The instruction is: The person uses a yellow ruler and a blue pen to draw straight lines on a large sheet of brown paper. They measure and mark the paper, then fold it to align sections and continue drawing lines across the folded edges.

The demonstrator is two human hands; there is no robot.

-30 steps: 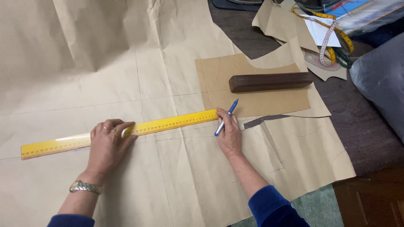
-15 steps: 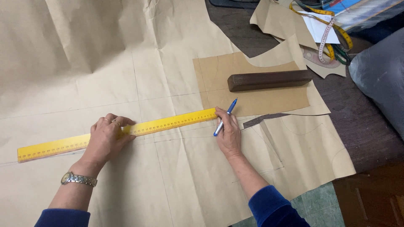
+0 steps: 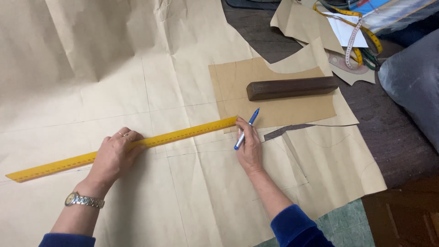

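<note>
Wooden block (image 3: pixel 291 88) (atop pattern piece (image 3: pixel 238 82))

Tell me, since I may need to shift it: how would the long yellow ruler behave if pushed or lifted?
The ruler looks thin, flat and long, so it would probably slide on the smooth brown paper; the left hand presses it down. Lifted by one end, it may sag a little. Being flat, it should not roll.

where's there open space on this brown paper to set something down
Free: the creased brown paper sheet above the long yellow ruler, and the stretch below it between left hand and right hand. Crowded: the upper right, around the dark wooden block and yellow tape measure.
</note>
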